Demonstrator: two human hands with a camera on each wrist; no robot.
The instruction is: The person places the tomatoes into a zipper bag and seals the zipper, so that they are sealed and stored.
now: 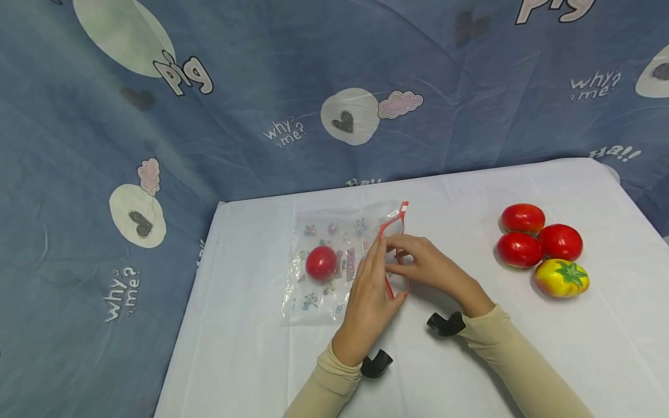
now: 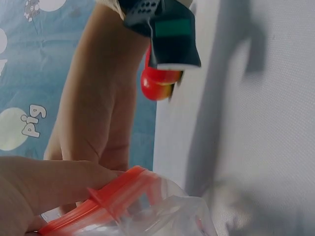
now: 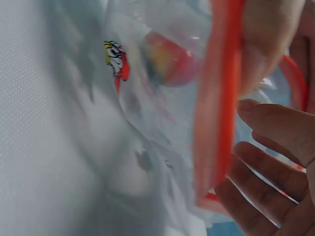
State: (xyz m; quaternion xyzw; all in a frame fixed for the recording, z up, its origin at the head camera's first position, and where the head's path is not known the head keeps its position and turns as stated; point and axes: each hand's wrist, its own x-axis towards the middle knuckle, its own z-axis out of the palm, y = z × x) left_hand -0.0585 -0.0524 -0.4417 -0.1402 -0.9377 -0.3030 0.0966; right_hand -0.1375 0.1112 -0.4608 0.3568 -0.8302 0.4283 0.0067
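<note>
A clear zip bag [image 1: 308, 310] with a red zip strip and small cartoon prints lies on the white table, its mouth held apart toward the right. Inside it sits a red toy tomato [image 1: 321, 263], which shows some yellow in the right wrist view. My left hand [image 1: 366, 296] holds the bag at its mouth, with the thumb [image 2: 64, 184] along the red strip. At the mouth, my right hand [image 1: 431, 264] has loosely bent fingers [image 3: 268, 169] right at the strip, with nothing in them.
To the right, three red toy tomatoes [image 1: 560, 242] and a yellow one with a green leaf mark [image 1: 561, 278] lie grouped on the table [image 1: 235, 348]. A blue printed cloth [image 1: 251, 69] hangs behind and to the left. Black wrist mounts [image 1: 446, 324] stick out from both sleeves.
</note>
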